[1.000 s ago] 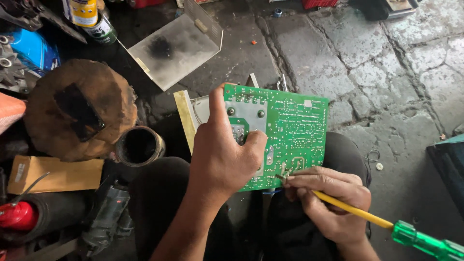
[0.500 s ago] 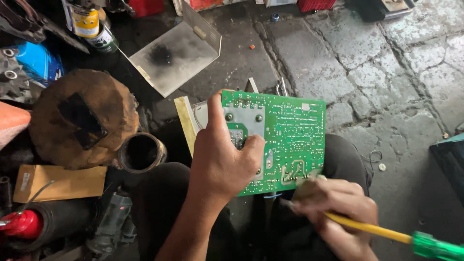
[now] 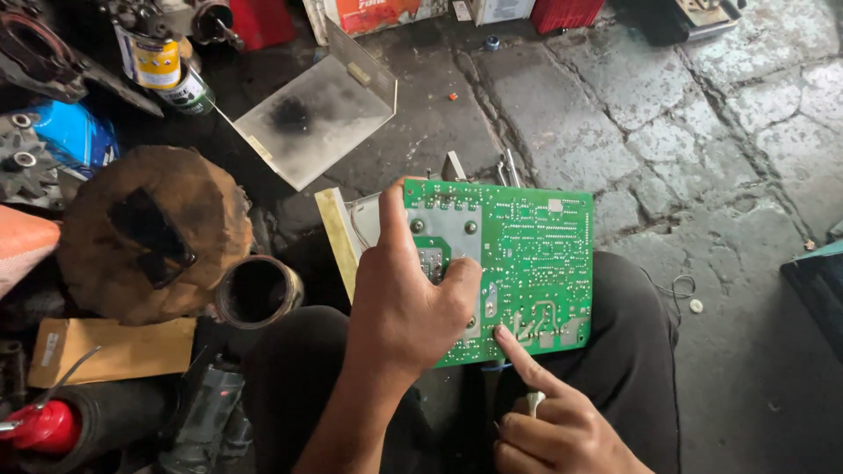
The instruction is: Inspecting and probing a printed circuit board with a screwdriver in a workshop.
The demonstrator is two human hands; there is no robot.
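A green circuit board (image 3: 518,263) is being gripped over the lap by the left hand (image 3: 408,303), fingers wrapped tight, while its lower edge is being poked by the right hand (image 3: 553,421), index finger out.

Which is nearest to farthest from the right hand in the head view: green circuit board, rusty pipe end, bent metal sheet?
From the right hand:
1. green circuit board, just above it; the index fingertip touches its lower edge.
2. rusty pipe end, off to the left on the floor.
3. bent metal sheet, farthest, upper left.
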